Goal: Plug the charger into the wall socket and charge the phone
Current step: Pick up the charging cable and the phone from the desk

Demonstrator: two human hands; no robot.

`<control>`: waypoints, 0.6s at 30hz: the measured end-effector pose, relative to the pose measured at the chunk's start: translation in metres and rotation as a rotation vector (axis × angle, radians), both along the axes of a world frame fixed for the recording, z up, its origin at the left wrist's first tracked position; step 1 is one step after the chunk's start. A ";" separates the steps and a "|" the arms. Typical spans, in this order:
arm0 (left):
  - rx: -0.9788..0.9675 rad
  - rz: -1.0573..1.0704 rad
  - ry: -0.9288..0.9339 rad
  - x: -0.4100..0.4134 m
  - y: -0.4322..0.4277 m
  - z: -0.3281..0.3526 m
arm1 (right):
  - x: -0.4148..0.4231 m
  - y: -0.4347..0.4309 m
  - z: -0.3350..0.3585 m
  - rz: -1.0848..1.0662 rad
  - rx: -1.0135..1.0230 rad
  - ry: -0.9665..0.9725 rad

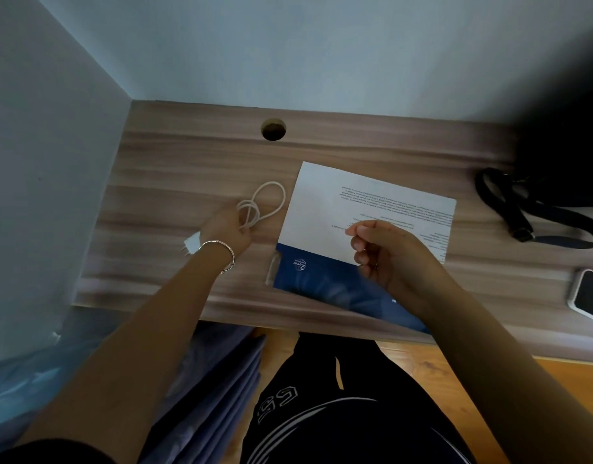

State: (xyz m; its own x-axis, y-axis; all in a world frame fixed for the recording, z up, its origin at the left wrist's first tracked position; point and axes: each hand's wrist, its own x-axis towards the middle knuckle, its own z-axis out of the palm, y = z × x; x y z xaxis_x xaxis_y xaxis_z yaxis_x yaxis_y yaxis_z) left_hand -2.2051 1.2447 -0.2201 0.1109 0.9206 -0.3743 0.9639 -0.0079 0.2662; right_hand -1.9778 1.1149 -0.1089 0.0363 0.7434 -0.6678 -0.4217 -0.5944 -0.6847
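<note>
We find the left hand [233,229] pinching the limp, light cable [267,199] at nine o'clock; right hand [382,254] slack, empty. We advise gripping the rigid plug [192,245].

Left hand [228,229] grips coiled white cable [263,204] near desk [188,155] left edge; right hand [385,252], apparently empty, hovers over leaflet [325,202].
</note>
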 end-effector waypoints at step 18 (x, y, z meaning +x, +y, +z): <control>-0.304 0.501 -0.855 0.010 -0.002 0.058 | 0.033 -0.057 -0.007 -0.160 0.043 0.034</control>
